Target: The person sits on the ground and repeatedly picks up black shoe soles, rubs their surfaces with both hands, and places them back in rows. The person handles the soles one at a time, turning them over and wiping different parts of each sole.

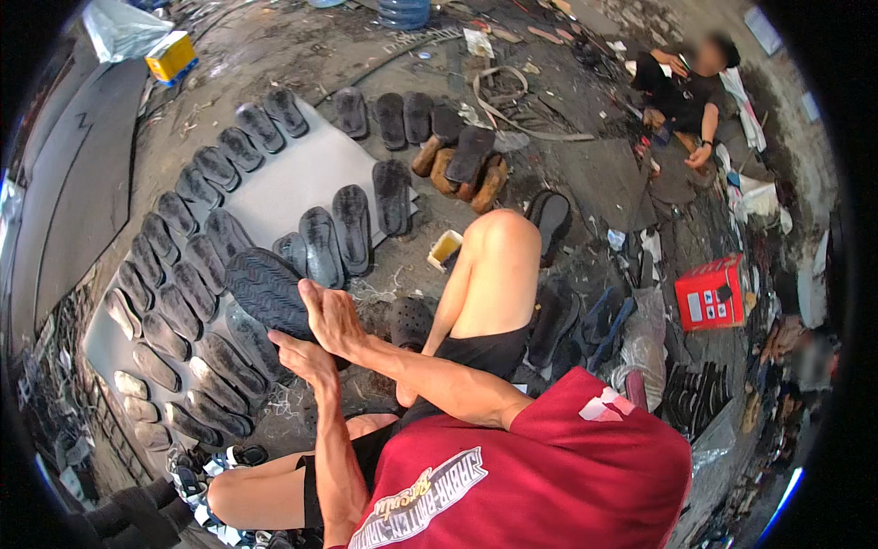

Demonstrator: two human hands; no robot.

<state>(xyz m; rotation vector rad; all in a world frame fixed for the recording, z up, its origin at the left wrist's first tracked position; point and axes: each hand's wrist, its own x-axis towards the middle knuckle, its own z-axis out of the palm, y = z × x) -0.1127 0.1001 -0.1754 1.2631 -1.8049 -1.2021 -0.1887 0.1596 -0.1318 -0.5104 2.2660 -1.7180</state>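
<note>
A black shoe sole (265, 291) with a zigzag tread facing up is held between my two hands, in front of my bent knees. My right hand (333, 318) is closed on its right end, thumb on top. My left hand (307, 360) grips its near edge from below. Rows of dark soles (174, 334), several with pale edges, lie on a light grey sheet (306, 165) just beyond and to the left. A few of them are partly covered by the held sole. Close to my right forearm is a black clog with holes (410, 320).
A small yellow container (444, 249) sits by my raised knee. Soles rest on brown shoe lasts (489, 183) farther off. A red box (712, 293) stands to the right. Another person (686, 96) sits at the far right. A yellow box (172, 58) is far left.
</note>
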